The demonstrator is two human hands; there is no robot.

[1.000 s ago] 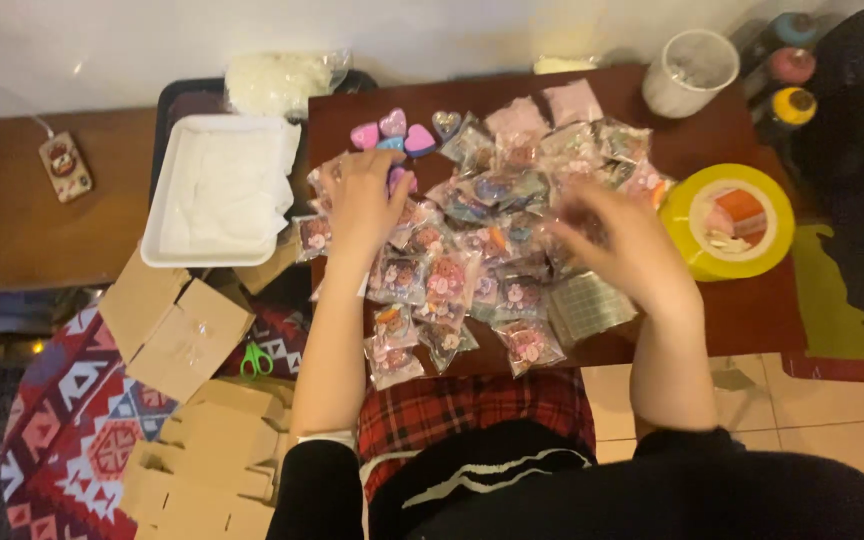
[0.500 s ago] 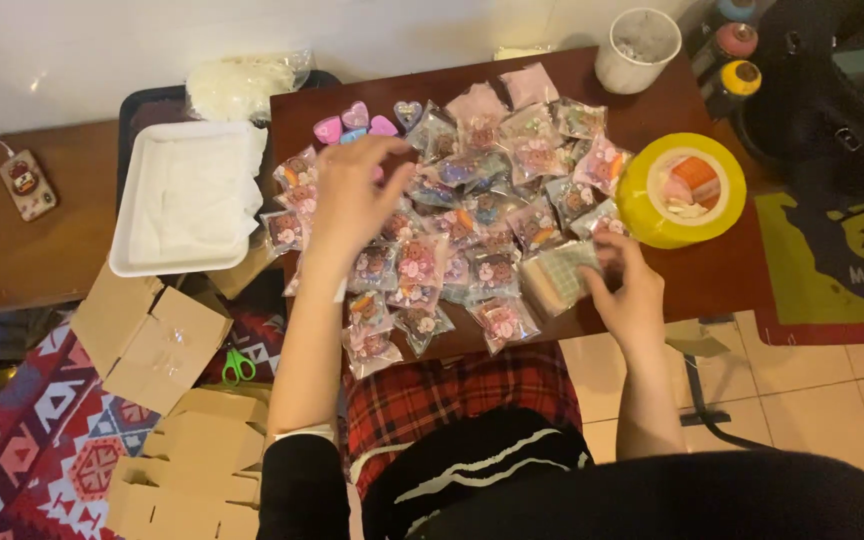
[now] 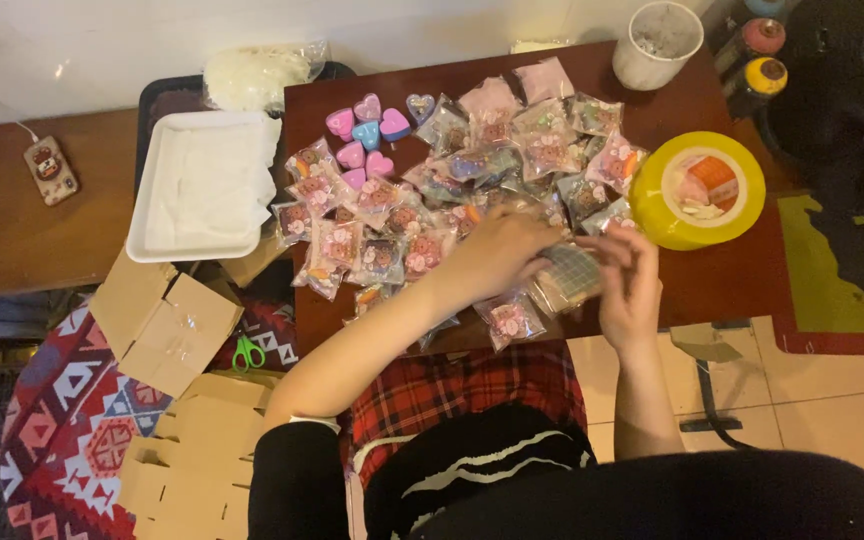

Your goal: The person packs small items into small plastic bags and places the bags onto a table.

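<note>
- Clear plastic wraps the small grey checked packet (image 3: 570, 275), which is held between both hands at the near edge of the dark wooden table (image 3: 722, 290) — just beside the spread of other packets.
- Fingers of the left hand (image 3: 497, 250) are curled over the packet's left end; the right hand (image 3: 632, 285) is closed on its right side, fingers bent round it.
- By the look of it, the work is well along: many sealed clear packets (image 3: 422, 215) with pink and orange contents are already spread over the table, while a few heart-shaped tins (image 3: 367, 135) — pink, blue, purple — are left unwrapped at the far edge.
- A wide yellow roll of tape (image 3: 700, 190) is seen to the right, a white cup (image 3: 657, 45) beyond it.
- A white tray (image 3: 202, 185) is set to the left; flat cardboard boxes (image 3: 167, 320) and green scissors (image 3: 245, 352) are left on the floor.
</note>
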